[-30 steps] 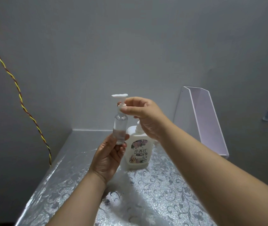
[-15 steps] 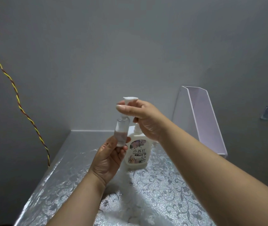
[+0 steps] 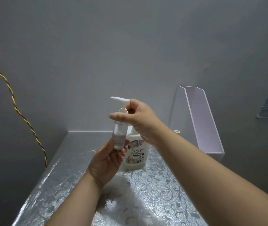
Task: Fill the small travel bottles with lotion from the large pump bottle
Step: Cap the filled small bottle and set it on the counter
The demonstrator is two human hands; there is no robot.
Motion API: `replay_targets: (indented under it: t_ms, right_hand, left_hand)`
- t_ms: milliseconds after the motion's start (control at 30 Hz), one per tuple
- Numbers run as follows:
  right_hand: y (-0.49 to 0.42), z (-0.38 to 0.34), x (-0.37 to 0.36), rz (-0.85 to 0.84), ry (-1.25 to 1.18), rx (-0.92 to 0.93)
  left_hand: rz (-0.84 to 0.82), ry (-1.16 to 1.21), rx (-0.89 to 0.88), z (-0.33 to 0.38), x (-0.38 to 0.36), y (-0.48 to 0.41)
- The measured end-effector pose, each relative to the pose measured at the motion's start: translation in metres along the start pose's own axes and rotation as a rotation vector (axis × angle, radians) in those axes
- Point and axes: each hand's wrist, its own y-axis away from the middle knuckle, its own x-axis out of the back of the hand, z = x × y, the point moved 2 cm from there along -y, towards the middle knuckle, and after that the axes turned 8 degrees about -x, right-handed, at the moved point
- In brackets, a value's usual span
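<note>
My left hand [image 3: 108,160] grips a small clear travel bottle [image 3: 119,137] by its lower part and holds it upright above the table. A little pale liquid sits in its bottom. A white pump top [image 3: 120,100] sits on the small bottle's neck, its nozzle pointing left. My right hand [image 3: 139,119] pinches this pump top at the collar from the right. The large white bottle [image 3: 135,154] with a floral label stands on the table just behind both hands. Its top is hidden by my right hand.
The table [image 3: 154,193] carries a shiny silver cloth with a floral pattern. A pale lilac open box [image 3: 200,121] leans against the wall at the right. A twisted yellow-and-red cable [image 3: 15,108] hangs down the left wall. The grey wall stands close behind.
The pump nozzle pointed left, swung round under my right hand's fingers, and points left again now. The small bottle stays in my left hand, and the large bottle has not moved.
</note>
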Motion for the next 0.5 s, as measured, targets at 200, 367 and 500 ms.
replay_targets:
  t_ms: [200, 367, 500]
  right_hand:
    - [0.004, -0.004, 0.006, -0.111, -0.093, -0.015]
    - [-0.001, 0.007, 0.003, -0.018, -0.065, -0.018]
    - [0.001, 0.006, 0.010, -0.081, -0.161, -0.021]
  left_hand:
    - [0.016, 0.030, 0.020, 0.001, 0.000, 0.001]
    - [0.012, 0.020, 0.039, 0.000, -0.002, 0.002]
    - [-0.001, 0.055, 0.046, 0.003, 0.000, 0.001]
